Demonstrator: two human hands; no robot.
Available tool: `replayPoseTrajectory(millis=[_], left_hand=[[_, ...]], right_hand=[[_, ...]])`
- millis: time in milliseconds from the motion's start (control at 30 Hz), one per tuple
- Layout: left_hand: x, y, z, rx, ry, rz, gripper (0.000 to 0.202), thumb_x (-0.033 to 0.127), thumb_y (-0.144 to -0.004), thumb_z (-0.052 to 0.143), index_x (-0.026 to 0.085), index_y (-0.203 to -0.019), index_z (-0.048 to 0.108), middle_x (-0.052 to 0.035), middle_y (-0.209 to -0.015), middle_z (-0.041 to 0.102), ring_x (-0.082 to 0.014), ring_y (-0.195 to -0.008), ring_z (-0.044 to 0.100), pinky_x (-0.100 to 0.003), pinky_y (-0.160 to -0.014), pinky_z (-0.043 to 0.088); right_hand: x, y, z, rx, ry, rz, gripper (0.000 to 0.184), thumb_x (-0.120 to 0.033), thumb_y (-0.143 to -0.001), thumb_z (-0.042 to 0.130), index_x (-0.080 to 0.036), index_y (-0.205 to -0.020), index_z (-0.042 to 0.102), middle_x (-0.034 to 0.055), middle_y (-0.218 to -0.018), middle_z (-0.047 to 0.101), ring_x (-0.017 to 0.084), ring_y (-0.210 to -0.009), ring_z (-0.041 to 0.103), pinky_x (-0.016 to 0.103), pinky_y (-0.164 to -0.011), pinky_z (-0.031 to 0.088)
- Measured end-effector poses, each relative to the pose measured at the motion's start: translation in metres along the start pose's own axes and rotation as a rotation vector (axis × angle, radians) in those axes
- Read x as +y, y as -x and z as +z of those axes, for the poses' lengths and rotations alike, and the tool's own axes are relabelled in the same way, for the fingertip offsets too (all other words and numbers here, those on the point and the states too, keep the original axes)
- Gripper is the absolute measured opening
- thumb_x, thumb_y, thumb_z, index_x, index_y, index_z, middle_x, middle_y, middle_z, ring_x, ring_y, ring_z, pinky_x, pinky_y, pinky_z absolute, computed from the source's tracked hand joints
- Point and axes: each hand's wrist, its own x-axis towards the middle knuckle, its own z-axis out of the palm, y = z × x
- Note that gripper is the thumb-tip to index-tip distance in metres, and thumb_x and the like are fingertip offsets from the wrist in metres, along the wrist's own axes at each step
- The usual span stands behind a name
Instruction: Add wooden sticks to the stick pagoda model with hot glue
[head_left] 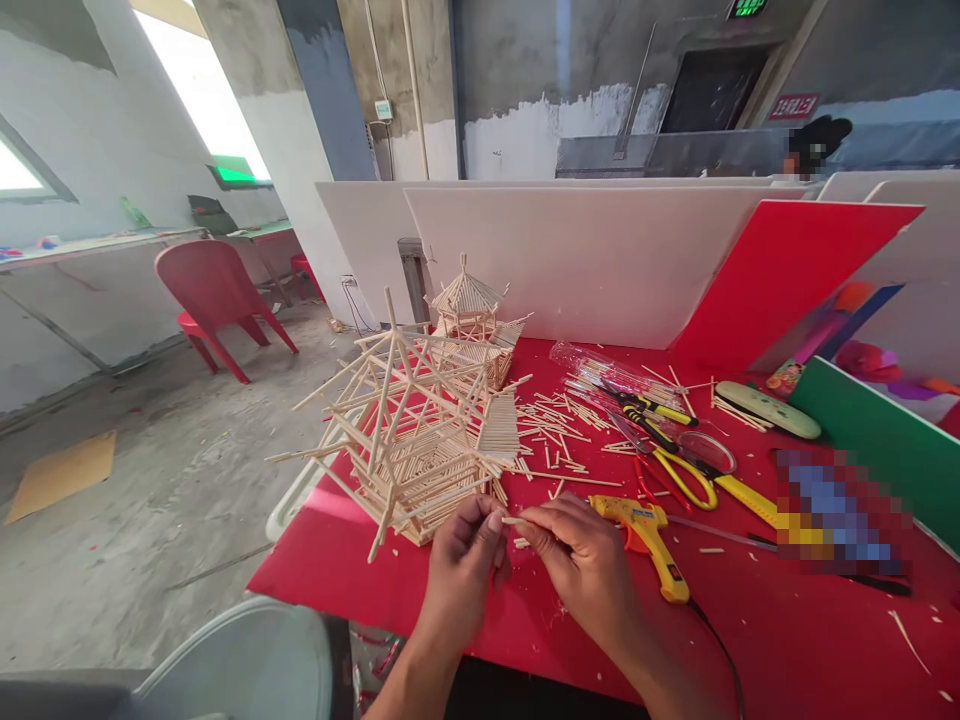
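Observation:
Between my two hands, low over the red tabletop, is a short wooden stick. My left hand pinches its left end, and the fingers of my right hand close on the right end. Just beyond my left hand stands a pavilion model of wooden sticks with an open roof frame. Behind it rises a finished-looking stick pavilion with a pointed roof. Right of my right hand lies a yellow hot glue gun, its cable trailing toward the front edge.
Loose sticks are scattered over the red table. Pliers, yellow-handled scissors and a yellow utility knife lie at the right. White boards stand behind. A red chair is at left.

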Motion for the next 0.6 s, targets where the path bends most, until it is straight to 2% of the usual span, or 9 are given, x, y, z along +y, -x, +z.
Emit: replayPoseTrajectory(millis=[100, 133, 200, 300, 433, 533, 600], left_hand=[[-0.008, -0.002, 0.002, 0.032, -0.048, -0.064, 0.025, 0.040, -0.074, 0.072, 0.017, -0.074, 0.062, 0.0055, -0.053, 0.047, -0.0053, -0.041, 0.034, -0.018, -0.039, 0.030], [-0.011, -0.004, 0.001, 0.060, -0.135, -0.028, 0.022, 0.037, -0.074, 0.072, 0.016, -0.074, 0.065, 0.0042, -0.053, 0.049, -0.0066, -0.044, 0.038, -0.019, -0.041, 0.032], [-0.016, -0.007, -0.003, 0.113, -0.318, 0.115, 0.012, 0.027, -0.071, 0.073, 0.016, -0.073, 0.069, -0.0013, -0.066, 0.060, -0.0114, -0.059, 0.053, -0.020, -0.050, 0.040], [-0.020, -0.009, -0.006, 0.127, -0.448, 0.258, 0.007, 0.020, -0.073, 0.067, 0.018, -0.075, 0.073, -0.0053, -0.085, 0.068, -0.0180, -0.080, 0.061, -0.023, -0.065, 0.046], [-0.015, -0.004, -0.006, 0.146, -0.459, 0.237, 0.019, 0.030, -0.083, 0.061, 0.018, -0.084, 0.075, -0.0049, -0.077, 0.070, -0.0194, -0.077, 0.063, -0.027, -0.070, 0.048], [-0.007, 0.000, -0.005, 0.128, -0.503, 0.317, 0.018, 0.033, -0.082, 0.064, 0.019, -0.089, 0.075, -0.0053, -0.083, 0.071, -0.0188, -0.078, 0.063, -0.026, -0.070, 0.048], [-0.003, 0.001, -0.005, 0.070, -0.557, 0.356, 0.013, 0.030, -0.079, 0.068, 0.020, -0.085, 0.074, -0.0037, -0.079, 0.071, -0.0160, -0.072, 0.061, -0.024, -0.066, 0.047]], right_hand=[[0.003, 0.004, 0.005, 0.006, -0.219, 0.247, 0.013, -0.030, -0.090, 0.060, -0.024, -0.092, 0.071, 0.0014, -0.083, 0.070, 0.015, -0.074, 0.064, 0.026, -0.065, 0.051], [0.005, 0.005, 0.005, 0.020, -0.264, 0.301, 0.014, -0.031, -0.089, 0.060, -0.025, -0.094, 0.072, 0.0015, -0.086, 0.071, 0.015, -0.076, 0.065, 0.025, -0.065, 0.052], [0.007, 0.006, 0.006, 0.036, -0.291, 0.342, 0.015, -0.033, -0.088, 0.061, -0.026, -0.097, 0.072, 0.0020, -0.092, 0.070, 0.016, -0.082, 0.065, 0.025, -0.069, 0.053], [0.009, 0.006, 0.005, 0.014, -0.250, 0.308, 0.019, -0.031, -0.089, 0.060, -0.028, -0.104, 0.071, 0.0024, -0.098, 0.069, 0.016, -0.089, 0.064, 0.026, -0.075, 0.052], [0.010, 0.004, 0.000, -0.021, -0.104, 0.193, 0.025, -0.026, -0.094, 0.052, -0.028, -0.113, 0.068, 0.0043, -0.098, 0.067, 0.017, -0.093, 0.061, 0.029, -0.079, 0.051], [0.009, -0.001, -0.007, -0.091, 0.012, 0.121, 0.025, -0.024, -0.094, 0.050, -0.027, -0.107, 0.070, 0.0053, -0.093, 0.066, 0.019, -0.093, 0.058, 0.033, -0.081, 0.049], [0.008, -0.005, -0.012, -0.141, 0.012, 0.105, 0.021, -0.027, -0.093, 0.052, -0.026, -0.102, 0.072, 0.0051, -0.090, 0.067, 0.019, -0.090, 0.059, 0.033, -0.080, 0.048]])
